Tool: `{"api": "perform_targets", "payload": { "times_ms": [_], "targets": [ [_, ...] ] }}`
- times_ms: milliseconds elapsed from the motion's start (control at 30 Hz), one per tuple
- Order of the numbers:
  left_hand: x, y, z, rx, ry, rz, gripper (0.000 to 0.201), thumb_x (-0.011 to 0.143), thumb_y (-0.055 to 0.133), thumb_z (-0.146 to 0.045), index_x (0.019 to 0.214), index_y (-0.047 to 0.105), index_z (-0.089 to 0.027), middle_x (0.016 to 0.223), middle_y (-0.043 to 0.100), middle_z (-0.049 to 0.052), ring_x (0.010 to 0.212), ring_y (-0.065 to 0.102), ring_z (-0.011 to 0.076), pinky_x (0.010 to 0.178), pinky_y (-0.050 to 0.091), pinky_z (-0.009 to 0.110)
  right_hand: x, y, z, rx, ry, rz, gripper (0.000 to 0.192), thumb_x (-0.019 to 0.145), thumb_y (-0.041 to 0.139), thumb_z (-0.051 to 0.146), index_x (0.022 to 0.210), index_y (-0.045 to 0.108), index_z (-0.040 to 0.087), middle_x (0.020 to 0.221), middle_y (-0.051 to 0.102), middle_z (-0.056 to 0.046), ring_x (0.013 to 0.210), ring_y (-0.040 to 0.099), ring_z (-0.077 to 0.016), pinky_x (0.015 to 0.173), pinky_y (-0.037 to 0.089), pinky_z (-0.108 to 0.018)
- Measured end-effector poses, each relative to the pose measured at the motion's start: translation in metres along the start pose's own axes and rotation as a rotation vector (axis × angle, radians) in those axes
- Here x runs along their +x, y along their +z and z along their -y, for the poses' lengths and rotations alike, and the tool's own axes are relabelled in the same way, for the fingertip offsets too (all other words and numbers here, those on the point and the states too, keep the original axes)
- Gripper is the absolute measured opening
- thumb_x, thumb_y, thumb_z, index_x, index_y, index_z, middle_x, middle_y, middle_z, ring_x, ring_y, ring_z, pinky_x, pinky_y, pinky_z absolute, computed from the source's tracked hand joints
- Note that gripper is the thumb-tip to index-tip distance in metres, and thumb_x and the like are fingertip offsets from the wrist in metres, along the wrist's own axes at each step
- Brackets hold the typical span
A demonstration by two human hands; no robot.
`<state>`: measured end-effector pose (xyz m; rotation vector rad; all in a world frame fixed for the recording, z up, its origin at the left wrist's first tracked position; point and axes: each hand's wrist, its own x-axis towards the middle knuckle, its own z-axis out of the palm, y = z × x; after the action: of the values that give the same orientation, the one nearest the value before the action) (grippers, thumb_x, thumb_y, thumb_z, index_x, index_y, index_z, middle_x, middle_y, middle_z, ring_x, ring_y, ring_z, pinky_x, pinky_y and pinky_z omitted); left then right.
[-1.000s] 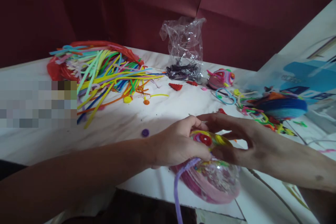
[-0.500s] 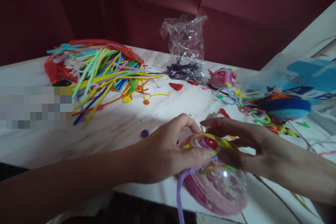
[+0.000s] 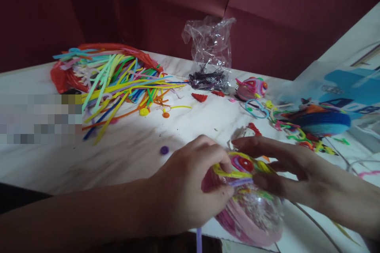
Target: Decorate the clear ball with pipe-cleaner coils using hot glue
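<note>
A clear glittery ball (image 3: 255, 214) with pink pipe-cleaner coils around it sits at the near table edge. Yellow, purple and red pipe-cleaner spirals (image 3: 241, 165) lie on its top. My left hand (image 3: 190, 187) grips the ball's left side, thumb pressing a lilac pipe cleaner (image 3: 237, 182) against it. My right hand (image 3: 277, 164) holds the ball from the right, fingers stretched over the spirals. The lilac pipe cleaner's tail (image 3: 198, 243) hangs down below my left hand.
A heap of coloured pipe cleaners (image 3: 118, 81) on a red bag lies at the far left. A clear plastic bag (image 3: 209, 57) with dark pieces stands at the back. A small decorated ball (image 3: 251, 88), a blue-wrapped ball (image 3: 322, 122) and a purple button (image 3: 164, 150) lie around.
My left hand has slid forward and down over the ball, pulling the lilac pipe cleaner across its top. The ball has shifted slightly towards me and to the right.
</note>
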<state>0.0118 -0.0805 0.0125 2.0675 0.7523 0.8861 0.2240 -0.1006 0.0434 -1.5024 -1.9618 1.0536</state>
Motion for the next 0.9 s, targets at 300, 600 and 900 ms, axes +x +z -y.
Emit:
{"api": "perform_targets", "payload": {
  "times_ms": [300, 600, 900],
  "targets": [
    [-0.0011, 0.0025, 0.0025, 0.017, 0.065, -0.001, 0.003, 0.074, 0.060, -0.012, 0.075, 0.060, -0.015, 0.089, 0.059, 0.002, 0.081, 0.057, 0.0095, 0.074, 0.044, 0.018, -0.0052, 0.0020, 0.0004, -0.014, -0.020, 0.002, 0.054, 0.079, 0.061, 0.052, 0.120, 0.052, 0.017, 0.116, 0.054, -0.013, 0.079, 0.063, -0.0243, 0.051, 0.058, -0.020],
    [0.0016, 0.0018, -0.0044, -0.045, -0.174, 0.012, 0.007, 0.069, 0.058, -0.010, 0.063, 0.057, -0.016, 0.083, 0.057, 0.001, 0.075, 0.056, 0.0111, 0.069, 0.045, 0.022, -0.0071, 0.0038, -0.0039, 0.027, -0.020, -0.026, 0.049, 0.078, 0.063, 0.046, 0.119, 0.055, 0.020, 0.111, 0.057, -0.011, 0.086, 0.063, -0.0245, 0.057, 0.057, -0.016],
    [0.0042, 0.0012, -0.0006, -0.028, -0.228, -0.005, 0.007, 0.063, 0.057, -0.011, 0.065, 0.054, -0.017, 0.076, 0.057, -0.002, 0.066, 0.054, 0.0090, 0.060, 0.043, 0.021, -0.0076, 0.0067, -0.0004, -0.005, 0.019, -0.033, 0.045, 0.079, 0.061, 0.043, 0.118, 0.054, 0.022, 0.111, 0.056, -0.006, 0.089, 0.062, -0.0211, 0.062, 0.056, -0.014]
  ]
}}
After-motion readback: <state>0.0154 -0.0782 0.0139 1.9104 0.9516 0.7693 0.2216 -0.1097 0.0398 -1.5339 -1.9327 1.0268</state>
